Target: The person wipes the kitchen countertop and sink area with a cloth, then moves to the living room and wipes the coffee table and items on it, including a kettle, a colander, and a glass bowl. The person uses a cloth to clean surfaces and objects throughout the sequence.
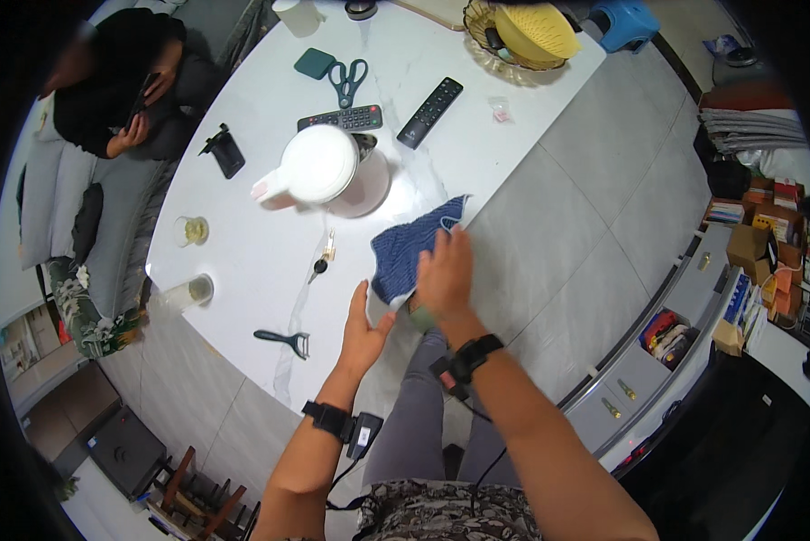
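Observation:
A blue ribbed cloth (408,253) with a pale border lies at the near right edge of the white marble-patterned table (242,270). My right hand (445,274) is over the cloth's right side, fingers pointing away from me; whether they pinch the fabric is hidden. Just left of the cloth's near corner, my left hand (366,331) holds nothing, its thumb and fingers apart. Beyond the cloth stands a white electric kettle (320,166), its handle towards the left. A key with a black fob (321,266) and a dark-handled peeler (284,336) lie left of my hands.
Remote controls (431,111), scissors (346,81) and a yellow colander (533,34) in a glass bowl are farther back. Glass cups (192,231) stand near the left edge. A person (114,81) sits at left with a phone. A drawer (669,338) is open at right.

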### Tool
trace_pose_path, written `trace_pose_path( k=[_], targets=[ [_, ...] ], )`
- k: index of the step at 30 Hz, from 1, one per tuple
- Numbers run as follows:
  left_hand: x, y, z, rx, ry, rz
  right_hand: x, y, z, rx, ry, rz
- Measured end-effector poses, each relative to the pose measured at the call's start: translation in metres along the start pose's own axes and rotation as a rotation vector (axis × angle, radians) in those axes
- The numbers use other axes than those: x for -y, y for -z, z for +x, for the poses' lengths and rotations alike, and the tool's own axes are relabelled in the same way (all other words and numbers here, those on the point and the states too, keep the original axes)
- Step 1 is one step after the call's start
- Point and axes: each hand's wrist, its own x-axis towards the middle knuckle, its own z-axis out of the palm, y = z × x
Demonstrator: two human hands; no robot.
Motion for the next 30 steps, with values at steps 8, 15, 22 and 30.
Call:
trace_pose_path(
  k=[8, 15, 22, 30],
  targets=[
    [-0.005, -0.031, 0.037, -0.09, 0.166, -0.067, -0.03, -0.058, 0.074, 0.124, 0.206, -0.025],
    [-0.064, -0.058, 0.077, -0.13, 0.157, 0.004, -0.098, -0.032, 0.183, 0.144, 0.607, 0.034],
    [-0.125, -0.071, 0.096, -0.271, 0.024, -0.085, -0.12, -0.01, 0.239, 0.138, 0.63, -0.017],
    [-0.132, 0.089, 0.086, -0.941, -0.251, 0.616, -0.1, -0.002, 0.185, 0.401, 0.611, 0.085]
  ],
)
